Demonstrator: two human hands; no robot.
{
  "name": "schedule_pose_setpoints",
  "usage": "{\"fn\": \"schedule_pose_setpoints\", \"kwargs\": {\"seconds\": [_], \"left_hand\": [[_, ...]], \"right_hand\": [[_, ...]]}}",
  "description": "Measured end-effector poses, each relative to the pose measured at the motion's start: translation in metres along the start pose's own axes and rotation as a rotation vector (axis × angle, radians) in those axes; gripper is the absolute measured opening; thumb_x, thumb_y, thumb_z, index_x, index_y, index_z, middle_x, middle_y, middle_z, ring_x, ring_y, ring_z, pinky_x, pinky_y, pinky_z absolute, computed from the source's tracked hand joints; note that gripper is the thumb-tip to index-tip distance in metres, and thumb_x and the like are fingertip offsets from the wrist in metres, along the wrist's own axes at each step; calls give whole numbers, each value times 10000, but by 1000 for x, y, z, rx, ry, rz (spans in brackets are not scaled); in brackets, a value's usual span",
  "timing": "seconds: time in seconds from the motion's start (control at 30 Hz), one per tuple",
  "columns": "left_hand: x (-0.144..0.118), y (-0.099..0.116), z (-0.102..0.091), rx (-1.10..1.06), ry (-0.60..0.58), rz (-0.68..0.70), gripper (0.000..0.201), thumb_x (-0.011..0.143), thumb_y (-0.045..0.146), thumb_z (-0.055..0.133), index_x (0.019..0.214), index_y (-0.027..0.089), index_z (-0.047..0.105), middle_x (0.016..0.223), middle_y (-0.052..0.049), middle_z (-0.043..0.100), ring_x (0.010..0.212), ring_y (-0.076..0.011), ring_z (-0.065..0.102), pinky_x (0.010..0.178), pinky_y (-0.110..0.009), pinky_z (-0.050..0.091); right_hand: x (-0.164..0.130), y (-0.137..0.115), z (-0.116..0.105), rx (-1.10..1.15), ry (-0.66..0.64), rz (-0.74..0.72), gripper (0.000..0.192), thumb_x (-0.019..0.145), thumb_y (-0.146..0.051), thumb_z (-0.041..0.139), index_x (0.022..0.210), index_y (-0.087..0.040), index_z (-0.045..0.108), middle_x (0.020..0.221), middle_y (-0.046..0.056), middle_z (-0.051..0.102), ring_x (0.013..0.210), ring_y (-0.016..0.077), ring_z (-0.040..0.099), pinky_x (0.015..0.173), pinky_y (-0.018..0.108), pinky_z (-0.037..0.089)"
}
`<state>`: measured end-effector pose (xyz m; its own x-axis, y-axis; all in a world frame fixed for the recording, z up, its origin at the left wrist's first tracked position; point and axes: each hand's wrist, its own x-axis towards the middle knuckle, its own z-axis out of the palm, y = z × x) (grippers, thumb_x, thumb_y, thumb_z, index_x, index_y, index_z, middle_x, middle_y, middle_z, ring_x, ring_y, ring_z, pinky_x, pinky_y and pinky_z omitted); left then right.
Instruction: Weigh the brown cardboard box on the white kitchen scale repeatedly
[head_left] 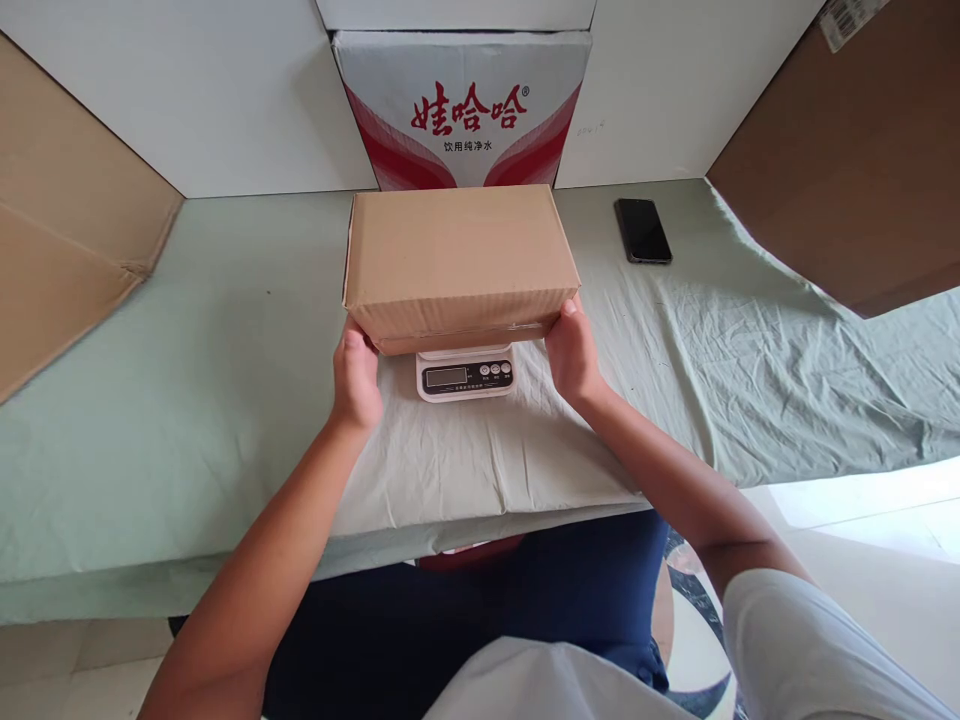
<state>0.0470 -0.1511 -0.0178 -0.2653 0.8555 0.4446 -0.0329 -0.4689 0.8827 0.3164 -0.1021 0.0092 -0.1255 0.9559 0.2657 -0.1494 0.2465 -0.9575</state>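
Between my two hands is a closed brown cardboard box [461, 245], with a strip of clear tape along its near side. My left hand [355, 375] grips the box's lower left corner, thumb on the near face and fingers hidden behind the side. At the lower right corner, my right hand [574, 345] grips it the same way. Under the box is a white digital kitchen scale [466, 390], whose front panel with a display and round buttons sticks out toward me. The box covers the scale's platform, so I cannot tell whether it rests on it or hovers just above.
A black phone [643, 231] lies on the green cloth [247, 400] to the right. A white and red carton [465, 110] stands behind the box. Large cardboard pieces [67, 220] flank the left side, with another brown carton [855, 160] at the right.
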Motion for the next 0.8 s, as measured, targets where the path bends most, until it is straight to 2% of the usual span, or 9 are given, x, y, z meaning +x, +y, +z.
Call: {"fn": "schedule_pose_setpoints", "kwargs": {"seconds": [0.2, 0.3, 0.37, 0.43, 0.5, 0.6, 0.67, 0.73, 0.8], "left_hand": [[13, 11, 6, -5, 17, 27, 695, 1009, 867, 554, 1350, 312, 796, 1532, -77, 756, 1709, -342, 466, 1418, -490, 421], [40, 17, 3, 25, 6, -4, 761, 978, 940, 531, 1342, 317, 774, 1555, -68, 742, 1725, -337, 442, 1403, -480, 453], [67, 14, 1, 54, -13, -23, 807, 992, 977, 432, 1363, 334, 749, 1595, -42, 717, 1737, -309, 424, 1392, -489, 469], [97, 3, 0, 35, -2, -6, 813, 1043, 952, 322, 1397, 340, 725, 1627, -9, 698, 1738, -261, 421, 1399, -487, 450], [124, -13, 3, 35, 21, -12, 843, 1090, 908, 230, 1418, 289, 699, 1636, -9, 695, 1717, -223, 452, 1405, -462, 430], [152, -41, 8, 90, 134, 8, 954, 1136, 825, 60, 1385, 148, 686, 1619, -91, 708, 1714, -220, 450, 1406, -477, 401], [162, -59, 10, 132, 167, -5, 1013, 1139, 782, -32, 1323, 126, 718, 1611, -123, 711, 1752, -223, 384, 1396, -504, 386], [166, -76, 8, 125, 160, -33, 1014, 1121, 827, 7, 1280, 174, 766, 1612, -99, 712, 1787, -233, 309, 1398, -497, 372], [168, -90, 4, 90, 143, -60, 946, 1052, 954, 196, 1291, 255, 788, 1631, -62, 702, 1793, -252, 300, 1421, -456, 371]], "right_hand": [[9, -11, 3, -19, -1, -36, 740, 917, -859, 514, 1494, -413, 636, 1592, -13, 704, 1705, 336, 466, 1425, 501, 453], [34, -19, 4, -84, -18, -135, 720, 915, -865, 496, 1475, -436, 642, 1642, -62, 665, 1736, 308, 440, 1460, 458, 422], [56, -22, 7, -93, -45, -196, 716, 943, -837, 476, 1531, -445, 594, 1714, -98, 596, 1778, 268, 383, 1502, 421, 356], [81, -21, 13, -78, -61, -229, 790, 941, -847, 475, 1617, -440, 513, 1771, -106, 534, 1814, 262, 315, 1528, 432, 308], [106, -15, 21, -56, -49, -236, 890, 906, -905, 483, 1669, -446, 447, 1792, -109, 512, 1825, 267, 288, 1535, 459, 305], [133, 2, 32, -26, -32, -206, 1029, 835, -1009, 491, 1702, -463, 400, 1773, -121, 549, 1802, 256, 321, 1545, 463, 291], [144, 17, 37, -39, 4, -190, 1099, 803, -1065, 448, 1708, -444, 399, 1756, -109, 575, 1777, 258, 357, 1540, 471, 295], [150, 33, 39, -63, 47, -163, 1119, 802, -1087, 385, 1700, -419, 416, 1750, -65, 585, 1762, 278, 385, 1531, 497, 303], [153, 46, 38, -71, 75, -131, 1097, 821, -1076, 349, 1684, -402, 431, 1753, -21, 581, 1759, 298, 397, 1522, 530, 304]]}}
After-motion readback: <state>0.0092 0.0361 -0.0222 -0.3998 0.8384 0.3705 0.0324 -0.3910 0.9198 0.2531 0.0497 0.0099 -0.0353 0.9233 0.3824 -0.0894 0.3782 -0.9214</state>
